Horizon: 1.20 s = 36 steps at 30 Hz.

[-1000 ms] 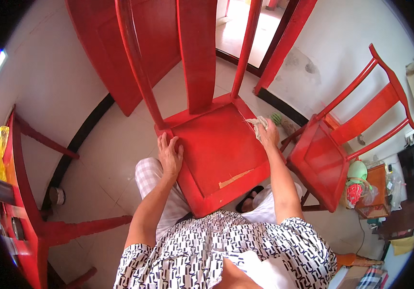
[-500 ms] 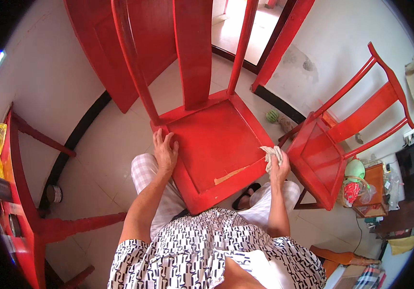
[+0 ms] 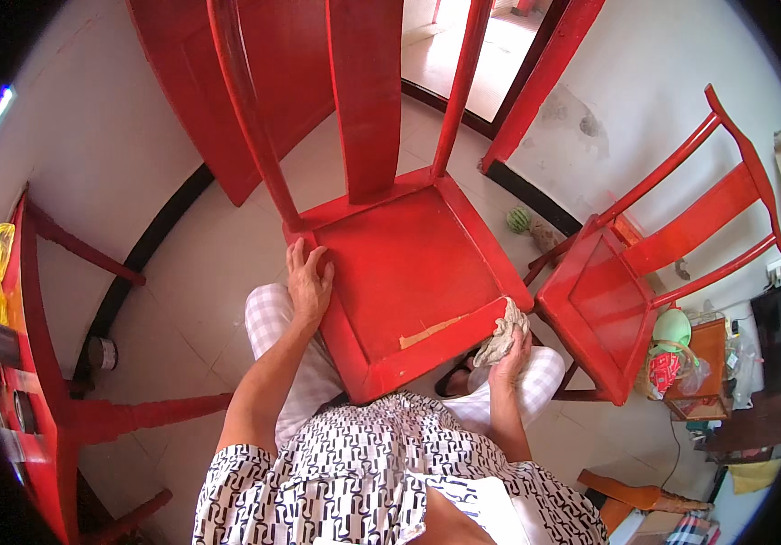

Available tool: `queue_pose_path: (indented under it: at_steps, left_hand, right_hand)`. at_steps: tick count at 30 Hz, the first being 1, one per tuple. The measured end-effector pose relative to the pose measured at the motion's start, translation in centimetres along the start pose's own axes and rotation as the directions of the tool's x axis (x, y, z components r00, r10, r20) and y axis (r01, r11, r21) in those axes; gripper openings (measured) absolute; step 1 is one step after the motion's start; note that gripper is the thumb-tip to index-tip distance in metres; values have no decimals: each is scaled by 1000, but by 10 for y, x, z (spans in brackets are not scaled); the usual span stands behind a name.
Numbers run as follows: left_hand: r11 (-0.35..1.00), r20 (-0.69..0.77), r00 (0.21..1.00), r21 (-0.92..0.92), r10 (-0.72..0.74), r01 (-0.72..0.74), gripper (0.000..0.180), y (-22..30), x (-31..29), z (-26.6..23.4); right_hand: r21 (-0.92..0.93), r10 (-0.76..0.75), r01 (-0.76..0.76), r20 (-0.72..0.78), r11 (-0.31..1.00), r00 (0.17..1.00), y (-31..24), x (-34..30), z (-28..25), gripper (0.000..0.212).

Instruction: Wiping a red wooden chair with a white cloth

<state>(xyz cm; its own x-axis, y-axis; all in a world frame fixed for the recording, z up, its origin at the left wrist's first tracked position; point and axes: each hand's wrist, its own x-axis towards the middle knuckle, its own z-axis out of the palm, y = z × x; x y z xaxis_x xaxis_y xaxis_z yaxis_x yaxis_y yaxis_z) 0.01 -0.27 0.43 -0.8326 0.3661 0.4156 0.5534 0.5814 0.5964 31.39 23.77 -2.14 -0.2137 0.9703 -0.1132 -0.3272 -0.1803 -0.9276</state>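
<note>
The red-painted wooden chair [image 3: 413,263], with a square panelled seat and a tall slatted back, stands on the pale tiled floor [image 3: 195,309] directly before the seated person. The left hand [image 3: 310,283] rests on the left edge of the seat, near its back left corner; its fingers are bent and slightly apart, with nothing gripped between them. The right hand [image 3: 510,356] has its fingers closed on a crumpled off-white cloth [image 3: 502,332], located at the front edge of the seat just beside the front right corner; whether the cloth presses on the wood cannot be told. A long tan patch of missing paint [image 3: 431,332] runs along the front of the seat panel. A second red wooden chair [image 3: 601,295] stands to the right. A round green striped object [image 3: 518,220] lies on the floor behind the right edge.
</note>
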Motion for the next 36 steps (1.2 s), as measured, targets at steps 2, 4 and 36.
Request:
queue_pose_path:
  at_steps: [2,4,36]
  left_hand:
    - [999,-43,999,12,33,-32,33,0,0,1]
    - [1000,-44,999,3,30,-30,33,1,-1,4]
    - [998,-320,948,53,-9,27,25,-73,84,12]
  right_hand:
    - [121,41,-41,2,992,999,4,5,-2,44]
    - [151,67,-70,23,986,997,9,10,-9,44]
    - [-174,285,-227,549,958,786,18,136,133,38]
